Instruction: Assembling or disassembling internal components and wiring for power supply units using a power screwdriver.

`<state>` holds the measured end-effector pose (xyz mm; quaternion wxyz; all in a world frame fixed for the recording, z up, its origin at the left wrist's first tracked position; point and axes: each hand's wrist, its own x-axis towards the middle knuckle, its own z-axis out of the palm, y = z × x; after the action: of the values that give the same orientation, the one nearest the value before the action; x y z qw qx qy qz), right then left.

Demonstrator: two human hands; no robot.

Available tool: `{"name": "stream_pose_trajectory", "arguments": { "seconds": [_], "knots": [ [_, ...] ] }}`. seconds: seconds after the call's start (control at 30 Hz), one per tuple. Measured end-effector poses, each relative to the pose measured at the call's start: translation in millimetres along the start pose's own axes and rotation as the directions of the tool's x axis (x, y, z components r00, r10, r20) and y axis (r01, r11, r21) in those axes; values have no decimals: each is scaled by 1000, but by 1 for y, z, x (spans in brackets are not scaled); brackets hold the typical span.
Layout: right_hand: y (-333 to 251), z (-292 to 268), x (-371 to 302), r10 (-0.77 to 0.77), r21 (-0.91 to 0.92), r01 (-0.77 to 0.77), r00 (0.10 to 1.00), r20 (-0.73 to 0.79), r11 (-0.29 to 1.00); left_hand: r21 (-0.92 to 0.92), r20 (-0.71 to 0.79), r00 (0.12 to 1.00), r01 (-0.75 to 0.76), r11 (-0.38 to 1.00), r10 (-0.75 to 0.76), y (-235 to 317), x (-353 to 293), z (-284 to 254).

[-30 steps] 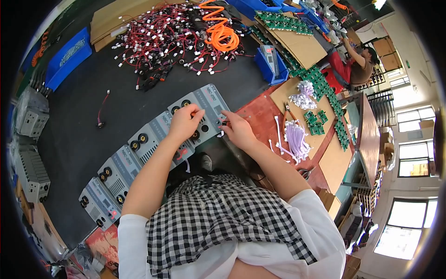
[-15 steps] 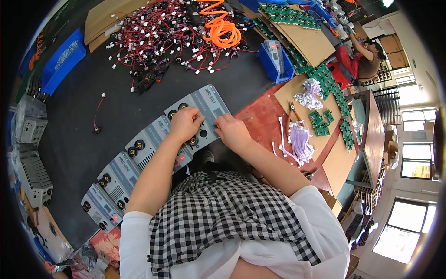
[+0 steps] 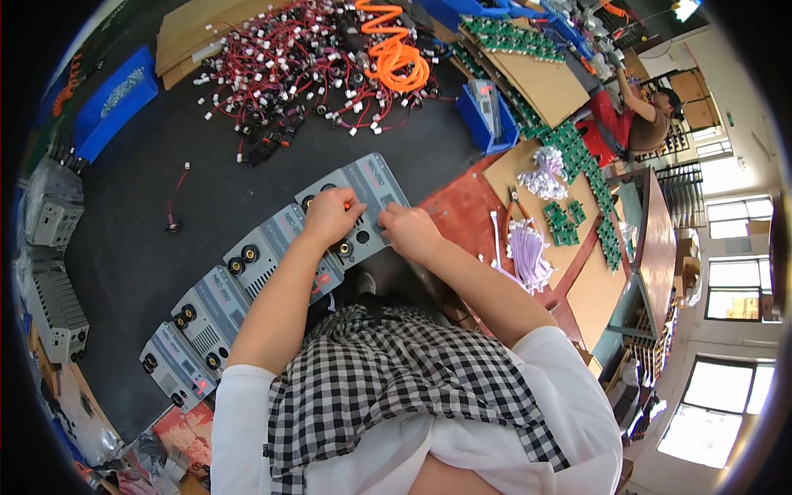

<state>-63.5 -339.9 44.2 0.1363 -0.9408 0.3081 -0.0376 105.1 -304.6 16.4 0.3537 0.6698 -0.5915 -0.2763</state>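
Note:
The grey front panel (image 3: 384,177), last in a row of similar panels, lies at the table's near right edge with both my hands over it. My left hand (image 3: 330,219) has thumb and fingers pinched together above its middle; a tiny orange spot shows at the fingertips, but what they hold is hidden. My right hand (image 3: 410,233) is closed, fingertips together at the panel's right side; anything in them is too small to make out. A round black socket with a brass centre (image 3: 344,248) sits below my left hand, beside an open round hole (image 3: 363,237).
Panels with black sockets (image 3: 235,266) run down to the left. Beyond lie a heap of red-wired connectors (image 3: 289,62) and an orange coiled hose (image 3: 400,66). Green circuit boards (image 3: 563,223), pliers (image 3: 513,198) and bundled lilac cables (image 3: 530,256) lie right. Another person (image 3: 652,120) sits far right.
My right fingertips have shifted slightly left across the panel. My left hand stays almost in place, still pinched. The whole view has moved a little.

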Motion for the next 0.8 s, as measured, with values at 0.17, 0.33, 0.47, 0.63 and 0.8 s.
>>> {"name": "stream_pose_trajectory", "arguments": {
  "seconds": [0.17,0.33,0.47,0.63,0.8],
  "knots": [
    [2,-12,-2,-82,49,78,994,76,996,-488,211,941,336,806,-264,4,-9,-13],
    [-56,-44,-5,-48,262,99,979,-196,960,-882,470,828,433,-184,-304,38,-75,-48],
    [-112,-31,0,-337,291,391,915,-221,873,-885,463,735,358,-297,-494,37,-123,-55],
    [-143,-13,-2,-373,320,380,924,-84,868,-901,404,797,261,-348,-449,25,-170,-66],
    [-167,-9,-7,-398,348,351,915,72,869,-865,320,895,143,-480,-310,3,-202,-59]
  ]
}}
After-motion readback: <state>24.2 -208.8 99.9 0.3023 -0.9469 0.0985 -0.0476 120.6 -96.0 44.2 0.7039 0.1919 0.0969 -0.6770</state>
